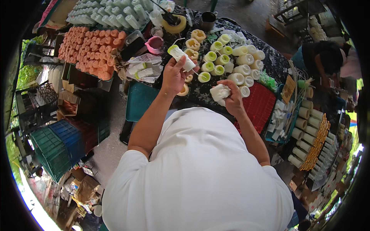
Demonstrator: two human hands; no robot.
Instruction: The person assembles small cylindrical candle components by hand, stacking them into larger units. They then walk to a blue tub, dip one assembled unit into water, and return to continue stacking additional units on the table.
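Observation:
My left hand [173, 79] is closed around a white pillar candle [185, 61] with a yellow-green end, held tilted above the table. A thin wick sticks out past that end. In my right hand [234, 101] is a crumpled white wad [220, 92], perhaps cloth; its exact kind is unclear. Beyond my hands stand several candles with green tops [210, 56], some with long wicks. Thick white cylinders [244, 70] are grouped to their right. Beside my left hand runs a row of cream, ring-like wax cups [192, 44], partly hidden by the hand.
Rows of orange wax pieces [90, 52] and pale cylinders [111, 15] fill the far left. A pink pot [155, 45], a tape roll [174, 25] and a metal cup [208, 19] stand nearby. Right are a red tray [259, 109] and another person [322, 57]. Crates [58, 148] sit lower left.

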